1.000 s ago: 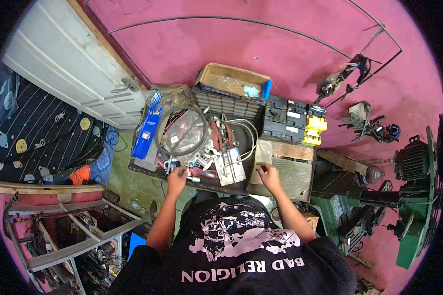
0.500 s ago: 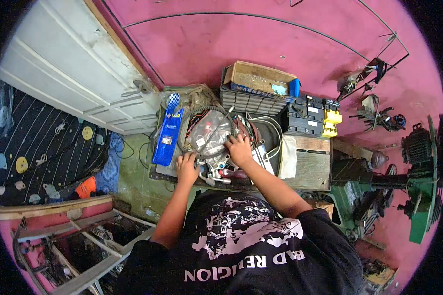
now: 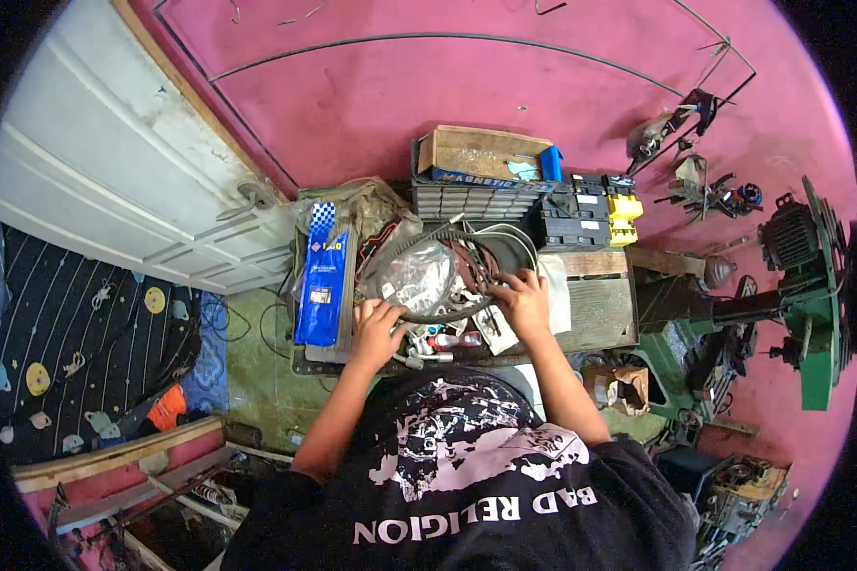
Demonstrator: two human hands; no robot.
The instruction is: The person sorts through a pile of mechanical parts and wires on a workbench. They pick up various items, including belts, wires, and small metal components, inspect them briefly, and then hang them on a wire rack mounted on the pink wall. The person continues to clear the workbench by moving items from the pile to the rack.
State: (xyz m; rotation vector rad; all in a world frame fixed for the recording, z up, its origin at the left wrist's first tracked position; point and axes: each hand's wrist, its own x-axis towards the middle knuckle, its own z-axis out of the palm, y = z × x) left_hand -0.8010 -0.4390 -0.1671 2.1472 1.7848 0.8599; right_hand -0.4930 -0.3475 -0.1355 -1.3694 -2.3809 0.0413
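My left hand point(image 3: 378, 329) and my right hand point(image 3: 522, 301) are closed on the near side of a dark, flexible hoop point(image 3: 444, 317), one at each end. The hoop looks like a rubber belt or thin tyre; I cannot tell which. It is tilted above the workbench, its far side curving away from me. Through it shows a clear plastic bag point(image 3: 417, 276) of small parts. Near my left hand lie silvery metal fittings point(image 3: 427, 359) and a small red-capped item point(image 3: 452, 340). A long blue packet point(image 3: 322, 285) lies left of the hoop.
At the back, an open cardboard box point(image 3: 486, 152) sits on a grey slatted crate point(image 3: 476, 205). Black batteries point(image 3: 576, 224), some yellow, stand to its right. A green machine point(image 3: 814, 352) rises at the far right; a white door point(image 3: 152, 181) stands at the left.
Both hands have taken the hoop's near side; my right hand has moved right and the hoop has shifted right and tilted. The whole view has shifted slightly.
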